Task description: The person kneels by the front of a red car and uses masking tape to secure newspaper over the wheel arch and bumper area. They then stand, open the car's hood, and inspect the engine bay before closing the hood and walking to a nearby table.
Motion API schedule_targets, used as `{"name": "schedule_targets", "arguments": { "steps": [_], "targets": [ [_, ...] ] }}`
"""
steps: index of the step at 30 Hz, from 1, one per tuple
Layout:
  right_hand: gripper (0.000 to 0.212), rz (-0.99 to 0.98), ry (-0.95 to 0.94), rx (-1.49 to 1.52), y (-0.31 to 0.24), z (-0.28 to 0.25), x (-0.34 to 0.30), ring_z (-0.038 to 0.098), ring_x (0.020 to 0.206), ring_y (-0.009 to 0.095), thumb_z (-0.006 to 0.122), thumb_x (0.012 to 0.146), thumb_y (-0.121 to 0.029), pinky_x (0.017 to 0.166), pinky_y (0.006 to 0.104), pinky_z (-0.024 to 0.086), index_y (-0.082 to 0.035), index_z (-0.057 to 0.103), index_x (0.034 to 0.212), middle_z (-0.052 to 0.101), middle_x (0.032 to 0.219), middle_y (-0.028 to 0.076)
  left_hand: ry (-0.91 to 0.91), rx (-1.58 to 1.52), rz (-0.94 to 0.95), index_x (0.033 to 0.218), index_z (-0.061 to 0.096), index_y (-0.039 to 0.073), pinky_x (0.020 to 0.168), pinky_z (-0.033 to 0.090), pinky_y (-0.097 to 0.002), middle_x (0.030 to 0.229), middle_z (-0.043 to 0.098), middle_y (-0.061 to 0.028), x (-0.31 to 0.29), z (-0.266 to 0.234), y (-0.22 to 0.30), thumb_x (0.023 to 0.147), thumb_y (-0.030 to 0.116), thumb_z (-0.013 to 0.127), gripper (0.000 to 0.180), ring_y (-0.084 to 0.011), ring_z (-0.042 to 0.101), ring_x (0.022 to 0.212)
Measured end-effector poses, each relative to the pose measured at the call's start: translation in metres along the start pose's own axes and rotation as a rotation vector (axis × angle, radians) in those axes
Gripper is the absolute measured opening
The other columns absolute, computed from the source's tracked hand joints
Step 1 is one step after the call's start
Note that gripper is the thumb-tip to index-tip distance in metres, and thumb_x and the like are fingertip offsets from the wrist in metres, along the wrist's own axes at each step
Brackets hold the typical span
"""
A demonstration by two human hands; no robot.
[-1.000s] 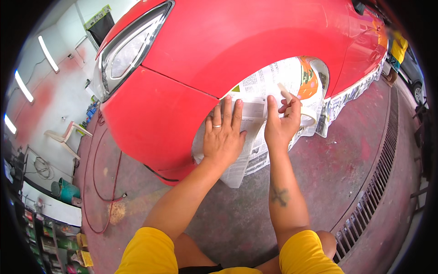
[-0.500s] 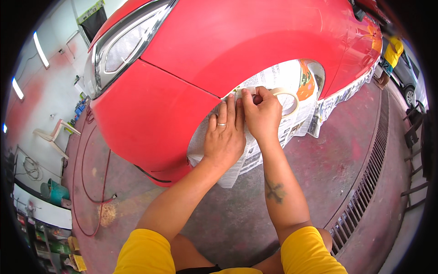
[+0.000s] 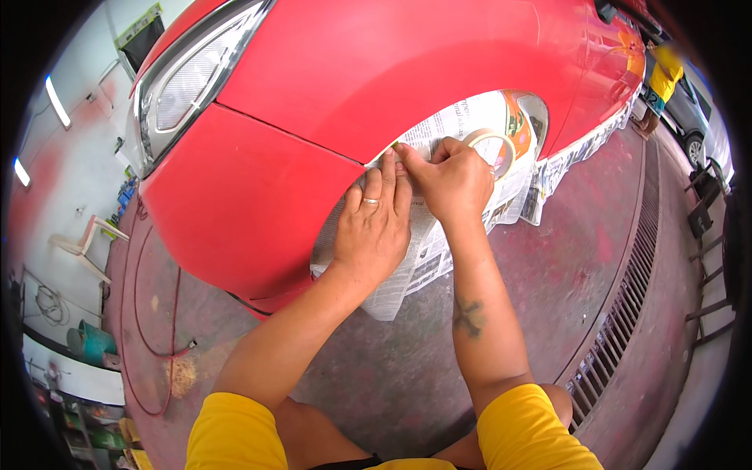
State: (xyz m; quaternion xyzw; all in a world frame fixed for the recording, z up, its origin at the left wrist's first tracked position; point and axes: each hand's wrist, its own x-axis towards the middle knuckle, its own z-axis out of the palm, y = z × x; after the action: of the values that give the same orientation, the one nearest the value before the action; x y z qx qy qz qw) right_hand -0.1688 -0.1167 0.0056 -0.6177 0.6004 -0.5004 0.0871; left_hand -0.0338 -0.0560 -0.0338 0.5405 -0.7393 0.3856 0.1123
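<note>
Sheets of newspaper [image 3: 403,270] cover the wheel opening of a red car [image 3: 313,94]. My left hand [image 3: 372,231], a ring on one finger, lies with its fingers stretched along the paper beside the wheel arch edge. Its fingertips reach the corner where the bumper meets the fender. Just right of it, my right hand [image 3: 454,184] is closed, its thumb pressing at that same edge close to the left fingertips. A roll of masking tape [image 3: 510,160] sits against the curled fingers of my right hand, partly hidden behind them. The tape's loose end is hard to make out.
A red hose [image 3: 171,368] loops over the stained floor at left, near a plastic chair [image 3: 82,247] and a teal bucket [image 3: 98,345]. A floor grate [image 3: 619,329] runs along the right. Another person in a yellow shirt [image 3: 662,82] is at the far right, near a grey car.
My right thumb has straightened and pressed toward the arch edge, beside the left fingertips. The tape roll has turned and risen slightly with the right hand. The whole view has shifted a little.
</note>
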Motion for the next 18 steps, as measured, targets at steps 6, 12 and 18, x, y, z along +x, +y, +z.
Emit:
{"name": "schedule_targets", "arguments": {
  "steps": [6,12,18],
  "targets": [
    [0.064,0.231,-0.049,0.270,0.036,0.009,0.001,0.057,0.050,0.022,0.084,0.085,-0.062,0.057,0.0389,0.048,-0.009,0.058,0.060,0.060,0.052,0.005,-0.048,0.025,0.024,0.152,0.050,-0.006,0.108,0.040,-0.0429,0.167,0.039,-0.0251,0.006,-0.009,-0.002,0.088,0.044,0.079,0.087,-0.0311,0.047,0.137],
    [0.047,0.364,0.331,0.373,0.082,0.010,-0.015,0.055,0.068,0.015,0.086,0.091,-0.045,0.064,0.0352,0.047,-0.003,0.070,0.103,0.061,0.078,0.004,-0.096,0.003,0.053,0.148,0.052,-0.006,0.107,0.043,-0.0433,0.167,0.038,-0.0252,0.016,-0.023,0.004,0.089,0.042,0.079,0.082,-0.0330,0.047,0.138],
    [0.069,0.440,0.152,0.740,0.147,-0.036,-0.077,0.054,0.066,0.009,0.072,0.098,-0.013,0.060,0.0271,0.044,-0.001,0.039,0.157,0.062,0.084,0.003,-0.106,-0.049,0.138,0.143,0.050,-0.011,0.108,0.044,-0.0441,0.157,0.051,-0.0270,0.024,-0.027,-0.004,0.086,0.033,0.083,0.079,-0.0351,0.056,0.131]
  ]
}}
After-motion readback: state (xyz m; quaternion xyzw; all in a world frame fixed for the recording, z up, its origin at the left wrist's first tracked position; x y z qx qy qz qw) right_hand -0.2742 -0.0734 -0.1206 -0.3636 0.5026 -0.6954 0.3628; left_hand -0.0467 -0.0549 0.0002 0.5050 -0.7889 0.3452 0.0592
